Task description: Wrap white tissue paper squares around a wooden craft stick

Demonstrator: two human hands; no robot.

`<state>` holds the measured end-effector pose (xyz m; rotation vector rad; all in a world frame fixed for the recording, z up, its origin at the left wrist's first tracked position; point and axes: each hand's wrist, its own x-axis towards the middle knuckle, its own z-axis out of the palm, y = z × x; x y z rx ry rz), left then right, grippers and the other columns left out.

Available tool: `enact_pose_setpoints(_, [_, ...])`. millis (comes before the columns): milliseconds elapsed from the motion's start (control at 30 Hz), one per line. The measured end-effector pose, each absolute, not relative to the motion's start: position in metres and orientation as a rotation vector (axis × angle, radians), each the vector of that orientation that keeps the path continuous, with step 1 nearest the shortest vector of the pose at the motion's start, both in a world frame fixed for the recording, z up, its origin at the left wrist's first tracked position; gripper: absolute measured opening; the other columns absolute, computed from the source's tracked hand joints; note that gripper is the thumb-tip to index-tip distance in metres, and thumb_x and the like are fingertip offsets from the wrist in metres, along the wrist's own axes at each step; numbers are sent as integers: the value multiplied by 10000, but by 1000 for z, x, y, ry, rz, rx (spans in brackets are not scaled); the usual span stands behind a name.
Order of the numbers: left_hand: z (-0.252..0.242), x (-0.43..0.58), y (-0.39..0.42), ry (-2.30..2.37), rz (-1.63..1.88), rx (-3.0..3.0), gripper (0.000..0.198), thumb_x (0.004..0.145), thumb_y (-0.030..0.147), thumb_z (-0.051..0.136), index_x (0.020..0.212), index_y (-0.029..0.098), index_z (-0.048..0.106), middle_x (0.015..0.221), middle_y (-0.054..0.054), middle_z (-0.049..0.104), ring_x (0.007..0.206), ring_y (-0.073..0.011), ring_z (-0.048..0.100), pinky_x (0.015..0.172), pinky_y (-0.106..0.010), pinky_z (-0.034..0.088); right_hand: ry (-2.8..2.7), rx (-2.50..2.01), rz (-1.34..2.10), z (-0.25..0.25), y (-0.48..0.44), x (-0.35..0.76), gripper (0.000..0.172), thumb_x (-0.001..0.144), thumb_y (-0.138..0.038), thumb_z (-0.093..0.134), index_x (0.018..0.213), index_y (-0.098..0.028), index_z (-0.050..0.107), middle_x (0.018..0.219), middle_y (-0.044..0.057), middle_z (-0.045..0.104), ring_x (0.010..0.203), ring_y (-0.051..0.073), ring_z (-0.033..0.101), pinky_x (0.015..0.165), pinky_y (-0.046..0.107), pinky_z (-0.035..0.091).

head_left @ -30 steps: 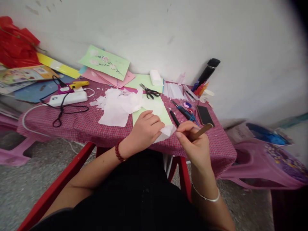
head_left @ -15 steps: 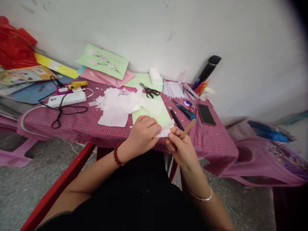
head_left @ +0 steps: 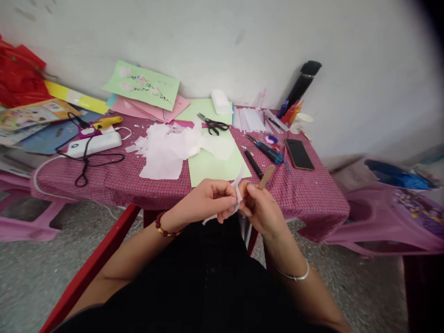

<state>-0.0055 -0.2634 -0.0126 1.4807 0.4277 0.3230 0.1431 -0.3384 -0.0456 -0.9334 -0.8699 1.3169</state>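
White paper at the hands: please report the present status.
Left hand pinching white paper. Right hand beside it, holding flat brown stick. Black pen-like tool just beyond right hand.

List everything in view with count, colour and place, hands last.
tablecloth: one, red check, centre
paper scrap: one, white, front centre
stick: one, brown, front right
loose paper: several pieces, white, centre left
plain card: apparently two, green, centre
flowered card: one, green, back left
sheets: several, pink, back left
scissors: one pair, black-handled, back centre
paper strips: many, white, back right
phone: one, black, right
small tools: several, blue and black, right
power strip: one, white, left
bag: one, red, far left
stools: two, pink, far left and right
left hand: one, front, holding paper scrap
right hand: one, front right, holding stick
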Motion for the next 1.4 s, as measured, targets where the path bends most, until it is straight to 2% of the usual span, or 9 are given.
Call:
enact_pose_setpoints(167, [-11,-5,-265,458,312,1492,121,811,212,567,746,110,573,604,14,579,480,-50,543,454,-148,459,-928,-885,1327,-47,-339,145,217,799,-284,642,668,-179,504,519,-78,390,418,42,262,412,206,163])
enact_pose_setpoints(400, [-14,-6,-268,485,303,1515,143,784,189,550,671,104,577,548,15,558,458,-48,524,432,-136,426,-995,-909,1364,-49,-340,145,253,785,-299,674,671,-171,489,515,-87,369,434,38,276,420,187,187])
enact_pose_setpoints(700, [-23,-8,-265,443,306,1441,74,748,131,523,717,117,589,556,24,573,467,-52,536,439,-140,440,-900,-839,1487,-54,-335,144,249,769,-298,685,672,-176,491,483,-88,405,394,32,276,397,180,178])
enact_pose_setpoints(900, [-20,-7,-267,468,320,1472,116,758,182,549,680,106,588,550,15,562,464,-51,520,434,-145,432,-888,-801,1499,-57,-334,145,239,777,-282,690,688,-175,496,491,-96,377,397,29,266,393,174,169])
enact_pose_setpoints(1067, [-23,-7,-267,491,342,1436,64,710,111,509,698,120,571,545,26,563,459,-53,518,431,-146,426,-906,-828,1475,-57,-334,145,243,772,-285,695,687,-174,496,504,-88,409,403,29,277,397,173,180])
enact_pose_setpoints(1167, [-23,-7,-268,480,341,1429,51,725,156,546,709,119,577,556,23,565,469,-57,521,438,-154,431,-910,-834,1474,-56,-334,144,251,774,-298,693,688,-178,490,489,-96,387,402,32,270,400,174,180])
enact_pose_setpoints(1267, [-22,-7,-269,495,349,1467,131,745,221,583,671,114,578,538,25,545,451,-50,497,430,-155,414,-913,-830,1469,-56,-334,144,267,770,-301,700,681,-179,480,490,-102,360,404,32,262,402,179,174])
enact_pose_setpoints(1400, [-22,-6,-270,539,375,1482,100,713,155,540,622,118,556,514,31,533,442,-43,485,434,-147,398,-927,-856,1460,-56,-334,143,285,759,-310,711,669,-178,475,505,-97,370,412,35,270,405,187,172])
